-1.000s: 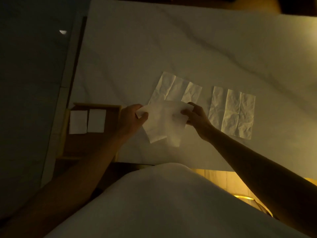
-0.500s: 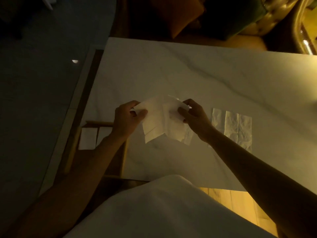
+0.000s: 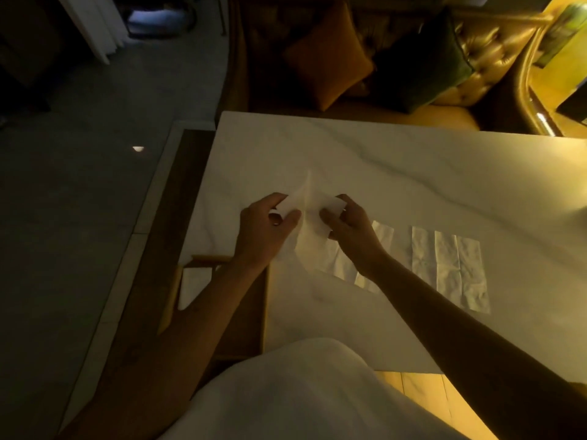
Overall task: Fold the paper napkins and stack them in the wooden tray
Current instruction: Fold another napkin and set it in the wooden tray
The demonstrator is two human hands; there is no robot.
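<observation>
I have one napkin [image 3: 309, 223] pinched between both hands, held up just above the table [image 3: 413, 173]; my left hand [image 3: 266, 231] grips its left side with thumb closed over the fingers, and my right hand [image 3: 347, 231] nips the right side the same way. The sheet peaks in a ridge between them, so I judge I am mid-fold. To do it well I should bring the two edges level before I press, then run a thumb along the crease against the table, because paper this thin will skew or tear if I pull the hands apart. Just beyond the held napkin toward my right, a flat one [image 3: 341, 266] lies partly under my right wrist, and another [image 3: 451, 273] lies further right, apart from it. To the left of the napkin, below my left forearm, sits the tray [image 3: 170, 300] with a folded piece [image 3: 192, 289] in it, near the table's left edge. The room beyond the napkin, toward the far edge, is bare, so there is space to lay it down and press.
</observation>
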